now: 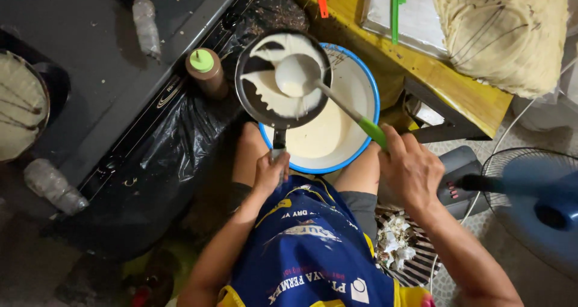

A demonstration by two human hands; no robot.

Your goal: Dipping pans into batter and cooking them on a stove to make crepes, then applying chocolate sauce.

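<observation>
My left hand grips the handle of a small black frying pan, held over a blue-rimmed bowl of pale batter. White batter covers much of the pan's bottom. My right hand holds the green handle of a white ladle, whose cup sits over the pan with batter in it. The bowl rests between my knees, above my blue and yellow apron.
A dark stove lies at the left with a round pan on it and a brown squeeze bottle with green cap beside. A yellow table holds a stack of thin crepes. A blue fan stands right.
</observation>
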